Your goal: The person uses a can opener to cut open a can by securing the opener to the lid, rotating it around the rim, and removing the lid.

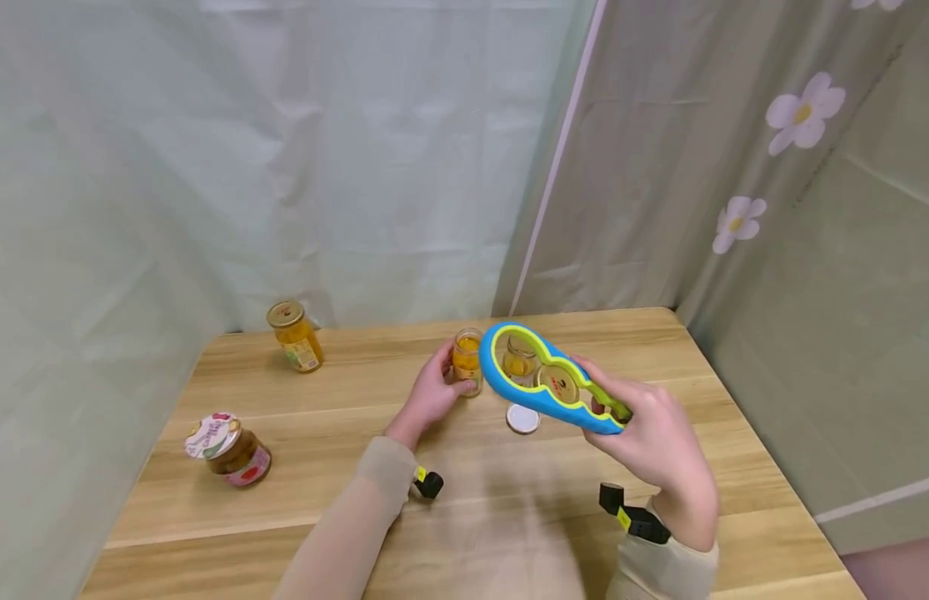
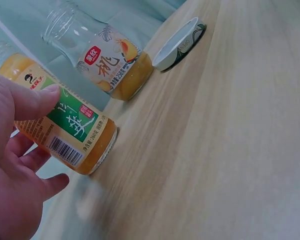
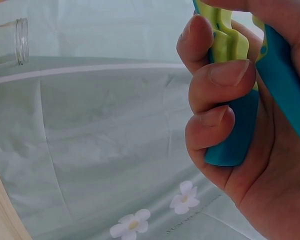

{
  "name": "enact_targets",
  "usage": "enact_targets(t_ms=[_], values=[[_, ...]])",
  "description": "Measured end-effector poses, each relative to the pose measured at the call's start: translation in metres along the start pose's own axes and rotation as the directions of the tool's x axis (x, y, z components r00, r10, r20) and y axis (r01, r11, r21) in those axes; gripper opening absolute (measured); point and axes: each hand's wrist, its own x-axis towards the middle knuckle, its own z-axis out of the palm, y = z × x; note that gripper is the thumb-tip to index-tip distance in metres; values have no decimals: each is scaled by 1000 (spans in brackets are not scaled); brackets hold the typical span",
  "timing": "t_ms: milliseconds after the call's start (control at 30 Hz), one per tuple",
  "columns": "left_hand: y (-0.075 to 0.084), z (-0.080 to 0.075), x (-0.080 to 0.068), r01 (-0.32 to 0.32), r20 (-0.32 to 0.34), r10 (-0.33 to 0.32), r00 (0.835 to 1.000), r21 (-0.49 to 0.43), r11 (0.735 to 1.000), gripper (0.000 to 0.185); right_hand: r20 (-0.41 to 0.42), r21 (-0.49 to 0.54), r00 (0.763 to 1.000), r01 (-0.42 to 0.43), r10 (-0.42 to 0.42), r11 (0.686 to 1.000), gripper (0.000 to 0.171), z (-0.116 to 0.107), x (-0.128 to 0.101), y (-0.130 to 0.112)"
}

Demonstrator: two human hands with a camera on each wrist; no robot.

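Observation:
My left hand (image 1: pixel 443 379) grips a small jar of orange fruit (image 1: pixel 467 360) standing at the middle of the wooden table (image 1: pixel 509 517). In the left wrist view my thumb lies on its green label (image 2: pixel 72 122). My right hand (image 1: pixel 621 412) holds a blue and green jar opener (image 1: pixel 542 383) by its handle, raised above the table just right of that jar. My fingers (image 3: pixel 217 75) curl round the handle (image 3: pixel 235 145). An open glass jar with a peach label (image 2: pixel 107 57) stands behind the opener. Its white lid (image 1: pixel 522 418) lies flat beside it.
A jar with a gold lid (image 1: pixel 295 336) stands at the back left. Another jar (image 1: pixel 230 450) lies on its side near the left edge. Curtains (image 1: pixel 359 167) close in the back and both sides of the table.

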Motion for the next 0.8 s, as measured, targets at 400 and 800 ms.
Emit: enact_targets(t_ms=[400,800], values=[[-2,-3,-7,-43,-24,41,999,-53,998,95,13,-10,1000,-14,14,1000,80,2,1,0],[44,-11,-59,-127,-269,29,963,-351,928,66,48,-6,998,42,-42,999,78,19,11,-8]])
